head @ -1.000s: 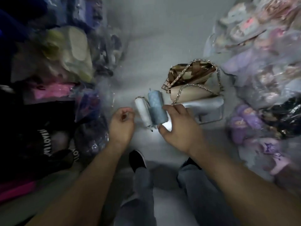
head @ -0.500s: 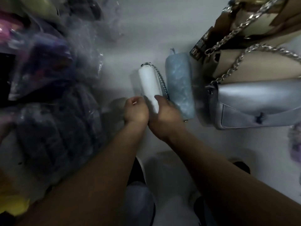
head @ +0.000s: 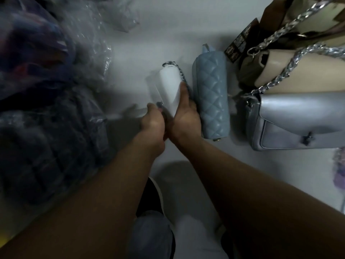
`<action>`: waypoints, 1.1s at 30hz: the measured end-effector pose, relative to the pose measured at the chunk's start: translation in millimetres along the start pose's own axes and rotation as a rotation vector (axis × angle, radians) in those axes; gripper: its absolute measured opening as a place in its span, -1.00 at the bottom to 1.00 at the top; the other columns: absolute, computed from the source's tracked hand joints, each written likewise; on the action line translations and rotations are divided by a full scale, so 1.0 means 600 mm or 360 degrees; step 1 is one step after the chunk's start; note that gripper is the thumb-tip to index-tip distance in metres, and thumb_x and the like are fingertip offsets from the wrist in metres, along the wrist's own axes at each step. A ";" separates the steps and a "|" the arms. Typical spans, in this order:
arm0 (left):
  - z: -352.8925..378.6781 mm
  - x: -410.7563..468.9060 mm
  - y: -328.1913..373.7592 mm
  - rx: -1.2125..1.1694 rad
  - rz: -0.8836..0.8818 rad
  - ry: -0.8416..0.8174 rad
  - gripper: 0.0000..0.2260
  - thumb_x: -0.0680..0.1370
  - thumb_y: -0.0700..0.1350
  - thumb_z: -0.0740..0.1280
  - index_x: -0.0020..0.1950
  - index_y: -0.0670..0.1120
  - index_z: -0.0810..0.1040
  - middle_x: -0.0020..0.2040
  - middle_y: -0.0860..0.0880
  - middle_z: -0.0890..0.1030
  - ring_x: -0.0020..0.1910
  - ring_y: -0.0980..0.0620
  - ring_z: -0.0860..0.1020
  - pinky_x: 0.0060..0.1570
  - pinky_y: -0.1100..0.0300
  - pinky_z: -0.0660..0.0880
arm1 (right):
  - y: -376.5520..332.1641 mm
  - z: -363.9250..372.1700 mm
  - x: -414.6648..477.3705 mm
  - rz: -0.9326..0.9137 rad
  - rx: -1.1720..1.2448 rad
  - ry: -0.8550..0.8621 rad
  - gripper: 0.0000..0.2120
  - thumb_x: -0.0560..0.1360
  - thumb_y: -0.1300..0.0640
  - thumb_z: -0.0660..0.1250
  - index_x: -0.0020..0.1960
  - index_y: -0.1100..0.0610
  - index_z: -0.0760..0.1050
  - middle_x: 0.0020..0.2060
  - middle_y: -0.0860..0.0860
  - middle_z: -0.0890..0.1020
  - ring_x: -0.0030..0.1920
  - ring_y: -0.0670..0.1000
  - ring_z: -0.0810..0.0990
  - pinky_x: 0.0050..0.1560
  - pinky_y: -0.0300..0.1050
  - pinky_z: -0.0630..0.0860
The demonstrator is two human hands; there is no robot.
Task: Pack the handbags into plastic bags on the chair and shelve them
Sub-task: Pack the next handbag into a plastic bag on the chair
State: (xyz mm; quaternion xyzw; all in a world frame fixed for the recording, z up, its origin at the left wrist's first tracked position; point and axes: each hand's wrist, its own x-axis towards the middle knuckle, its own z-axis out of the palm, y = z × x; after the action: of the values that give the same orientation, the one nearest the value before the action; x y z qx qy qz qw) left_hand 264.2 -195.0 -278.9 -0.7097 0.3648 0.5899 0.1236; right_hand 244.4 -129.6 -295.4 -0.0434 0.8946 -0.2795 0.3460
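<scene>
Nearest the camera there's a knee (head: pixel 149 236) in jeans and a dark shoe (head: pixel 149 199) on the pale floor (head: pixel 149 43), so the person is bent right over the stuff.

Both arms meet at the white bag (head: pixel 169 86), which lies on the floor about mid-frame. The right hand (head: pixel 183 118) is wrapped round its near right side, with one finger lying up along the chain edge. The left hand (head: pixel 152 122) is curled tight at the near left corner, pinching the bag or maybe a thin film on it. It's too blurry to say which.

Just to the right, almost touching, is the quilted blue bag (head: pixel 211 96). Past that are the silver bag (head: pixel 298 118), the beige bag (head: pixel 298 71) with chain straps and a brown bag (head: pixel 270 21) up in the far right corner. None of those four look wrapped.

Down the left side there's a wrapped pile (head: pixel 46 128), and some loose plastic (head: pixel 97 43) lies further back.

My read is that it's early days: one bag is just being picked up or bagged, four are untouched, and shelving is all still to do. There's no chair or shelf in shot.
</scene>
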 end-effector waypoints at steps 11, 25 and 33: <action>-0.025 -0.160 0.012 0.0334 0.0397 0.0474 -0.42 0.41 0.35 0.26 0.23 -0.03 0.57 0.19 -0.08 0.62 0.17 -0.17 0.57 0.26 -0.05 0.49 | -0.020 -0.232 -0.113 0.0313 0.0787 -0.0293 -0.41 0.33 0.01 0.56 0.25 0.09 0.38 0.06 0.03 0.60 -0.01 -0.01 0.62 -0.05 -0.07 0.64; 0.132 -0.586 0.056 0.0305 0.0379 -0.0289 -0.34 0.28 0.42 0.46 0.22 0.05 0.52 0.06 -0.03 0.69 -0.07 -0.09 0.70 -0.06 -0.13 0.66 | 0.051 -0.642 -0.318 0.0465 0.1454 -0.0336 -0.76 0.44 0.10 0.51 0.10 0.08 0.69 -0.02 0.07 0.75 0.00 0.13 0.72 0.03 0.02 0.62; 0.290 -0.726 0.015 0.0322 0.0600 -0.0277 -0.31 0.38 0.33 0.42 0.46 0.23 0.27 0.16 0.08 0.61 0.07 -0.04 0.63 0.07 -0.09 0.62 | 0.153 -0.768 -0.345 0.0905 0.1965 0.0218 -0.13 -0.01 -0.48 0.57 0.14 0.02 0.66 0.00 -0.04 0.75 0.03 0.09 0.73 0.19 0.23 0.59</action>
State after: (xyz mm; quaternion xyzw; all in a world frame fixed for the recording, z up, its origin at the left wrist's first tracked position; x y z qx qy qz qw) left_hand 111.7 66.0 79.8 -0.5594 0.5362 0.6220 0.1129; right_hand 115.2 220.4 57.5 0.4164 0.5678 -0.6389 0.3100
